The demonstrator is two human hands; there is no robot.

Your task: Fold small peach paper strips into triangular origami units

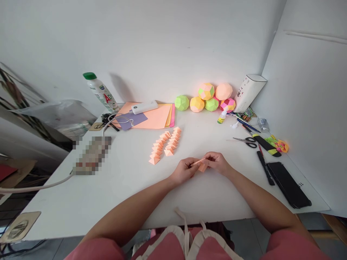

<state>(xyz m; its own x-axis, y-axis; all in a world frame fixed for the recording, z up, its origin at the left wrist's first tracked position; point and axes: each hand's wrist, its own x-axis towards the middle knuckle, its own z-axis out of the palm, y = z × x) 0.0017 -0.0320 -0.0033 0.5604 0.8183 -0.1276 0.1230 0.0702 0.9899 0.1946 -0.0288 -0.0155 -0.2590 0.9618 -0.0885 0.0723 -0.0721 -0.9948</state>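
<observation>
Between my fingers is a small peach piece of folded paper (202, 167), held just above the white table. My left hand (185, 170) pinches its left side. On the other side my right hand (217, 163) grips it with thumb and fingers, hiding part of the fold. Beyond my left hand lie two rows of small pointed peach paper pieces, a left row (157, 147) and a right row (172, 141). Each row is made of several pieces set close together.
Several paper balls (206, 91) are stacked against the wall. A glue bottle (221, 116), scissors (248, 141), a utility knife (267, 145), a black marker (265, 168) and a phone (288, 184) lie rightward. Coloured sheets (154, 121), a power bank (145, 107) and a bottle (102, 93) stand back left.
</observation>
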